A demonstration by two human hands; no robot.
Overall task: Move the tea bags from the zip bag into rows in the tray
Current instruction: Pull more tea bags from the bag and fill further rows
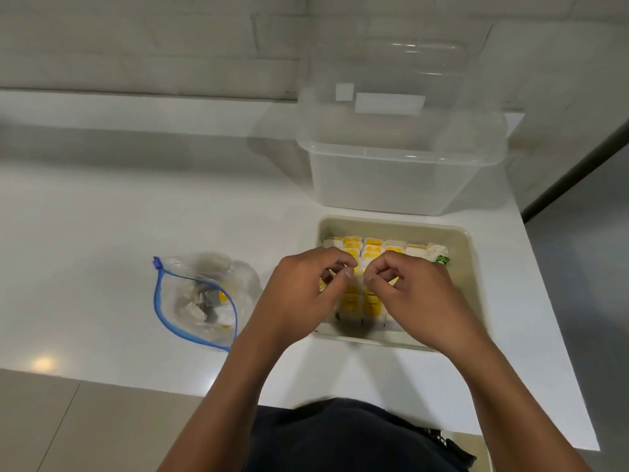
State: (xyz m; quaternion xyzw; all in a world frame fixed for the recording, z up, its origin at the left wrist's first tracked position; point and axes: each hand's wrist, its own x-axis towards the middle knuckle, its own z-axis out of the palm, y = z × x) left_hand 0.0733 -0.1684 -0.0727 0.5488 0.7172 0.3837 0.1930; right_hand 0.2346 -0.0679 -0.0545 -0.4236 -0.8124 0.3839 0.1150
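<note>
- Two hands work over the tray [464,267]: the left hand [299,294] and the right hand [413,294] sit side by side above the rows, knuckles toward each other, fingers curled.
- Left hand: thumb and forefinger tips meet in a pinch just above the tea bags [369,248]; whether a bag is actually between them I cannot tell, the fingers hide it.
- Right hand: fingers curled the same way with the thumb tucked toward the forefinger; what it pinches, if anything, cannot be told.
- Directly under and between both hands the yellow-and-white tea bags stand packed in rows, filling the tray from its near wall to beyond the fingertips. The printing on them is too blurred to read.
- Just past the right hand's knuckles, at the end of the far row, one bag with a green label [441,259] shows; its writing is illegible.
- Well to the left of the left hand lies the zip bag [204,298], mouth open with a blue zip strip, a few tea bags inside.
- Beyond both hands, just behind the tray's far wall, stands a clear plastic container [401,175] with two blank white stickers on it.
- Everything rests on a white countertop [102,233].
</note>
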